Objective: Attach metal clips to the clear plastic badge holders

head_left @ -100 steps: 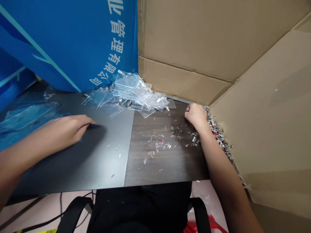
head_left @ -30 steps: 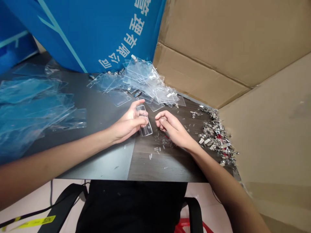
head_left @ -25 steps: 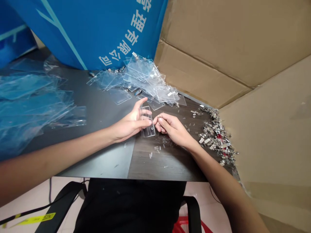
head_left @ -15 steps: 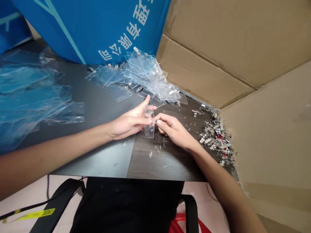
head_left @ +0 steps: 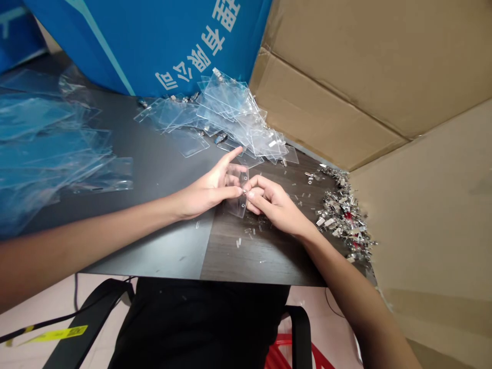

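Observation:
My left hand [head_left: 203, 196] grips a clear plastic badge holder [head_left: 238, 207] between the thumb and the fingers behind it, with the index finger stretched out. The holder's edge, with small holes in it, faces right. At that edge my right hand [head_left: 272, 202] pinches a tiny metal clip [head_left: 245, 191] between thumb and index finger. The clip touches the holder or lies right against it; the fingertips hide most of it. Beyond the hands lies a heap of clear badge holders [head_left: 230, 110], some with metal clips on them.
A stack of clear plastic holders [head_left: 49, 146] covers the table's left side. To the right, a pile of metal clips [head_left: 340, 218] lies along a cardboard sheet [head_left: 326, 92]. Small clear strips [head_left: 239, 242] are scattered on the dark table [head_left: 184, 256]. A blue printed panel [head_left: 154, 41] stands behind.
The badge holder has turned slightly, so more of its holed edge shows. Both hands stay together at nearly the same place, still working at that edge. The camera view has shifted slightly.

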Demonstrator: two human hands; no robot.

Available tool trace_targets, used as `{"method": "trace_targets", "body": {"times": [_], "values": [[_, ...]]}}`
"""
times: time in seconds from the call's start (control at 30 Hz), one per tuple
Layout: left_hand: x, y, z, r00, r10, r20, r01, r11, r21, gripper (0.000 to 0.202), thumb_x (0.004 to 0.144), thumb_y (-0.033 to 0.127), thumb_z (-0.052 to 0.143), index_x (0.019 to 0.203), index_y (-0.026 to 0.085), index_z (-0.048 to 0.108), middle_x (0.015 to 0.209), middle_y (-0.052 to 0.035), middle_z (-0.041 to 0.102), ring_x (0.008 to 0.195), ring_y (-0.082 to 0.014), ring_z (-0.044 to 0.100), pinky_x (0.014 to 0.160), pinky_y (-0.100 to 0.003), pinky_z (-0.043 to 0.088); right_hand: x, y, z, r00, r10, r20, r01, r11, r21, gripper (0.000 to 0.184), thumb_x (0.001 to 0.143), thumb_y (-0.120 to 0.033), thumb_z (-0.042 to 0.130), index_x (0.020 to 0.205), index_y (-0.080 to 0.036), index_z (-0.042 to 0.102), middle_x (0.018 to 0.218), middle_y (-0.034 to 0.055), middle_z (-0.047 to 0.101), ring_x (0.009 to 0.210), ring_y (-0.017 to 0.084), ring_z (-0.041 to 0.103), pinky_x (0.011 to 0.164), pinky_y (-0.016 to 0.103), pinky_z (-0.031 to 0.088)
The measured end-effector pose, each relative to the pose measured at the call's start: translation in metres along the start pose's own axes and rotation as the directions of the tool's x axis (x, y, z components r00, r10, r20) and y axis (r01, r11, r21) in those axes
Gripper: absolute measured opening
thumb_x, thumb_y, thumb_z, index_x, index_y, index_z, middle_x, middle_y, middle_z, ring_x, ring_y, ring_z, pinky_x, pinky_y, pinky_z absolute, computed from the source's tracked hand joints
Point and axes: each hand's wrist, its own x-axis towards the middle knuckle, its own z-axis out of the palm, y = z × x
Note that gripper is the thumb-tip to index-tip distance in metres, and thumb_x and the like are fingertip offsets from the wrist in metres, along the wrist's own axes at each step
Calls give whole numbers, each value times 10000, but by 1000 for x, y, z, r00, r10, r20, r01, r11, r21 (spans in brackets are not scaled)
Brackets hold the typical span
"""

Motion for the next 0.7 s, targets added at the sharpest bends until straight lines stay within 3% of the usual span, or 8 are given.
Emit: {"method": "trace_targets", "body": {"times": [0.13,0.23,0.37,0.5,0.7], "values": [[2,-4,-4,999,42,-10,-41,995,95,815,901,227,863,1625,334,504,1338,-75,575,1004,-172,614,870,-341,544,-1,0,-1,1000,10,-11,-10,998,54,128,1081,-327,577,1153,-236,523,727,-71,590,665,146,489,705,324,383],[2,-3,-5,998,26,57,-33,991,127,705,918,270,868,1548,268,552,1275,-69,574,994,-180,628,852,-347,547,-3,0,0,1000,-4,-16,5,996,86,243,1021,-243,565,1248,-244,479,733,-88,561,670,153,491,726,336,396],[0,1,-1,993,17,115,-32,990,136,677,943,309,859,1541,223,553,1239,-81,619,1083,-227,664,940,-399,572,-6,-1,1,1000,-13,1,13,999,50,401,970,-222,552,1348,-266,425,780,-77,552,703,168,518,752,362,428],[1,4,2,996,37,85,-48,990,132,630,939,324,870,1493,218,589,1212,-80,644,1066,-219,654,925,-383,565,-8,-4,0,999,-55,1,55,997,-52,520,946,-186,531,1438,-273,389,841,-59,566,788,184,565,809,385,462],[1,9,3,995,100,13,-100,975,200,631,863,318,938,1404,200,636,962,-2,568,865,-158,558,769,-296,475,-10,-6,0,988,-142,-51,129,971,-200,457,1005,-180,544,1424,-271,385,894,-43,579,835,187,583,814,386,464]]}}
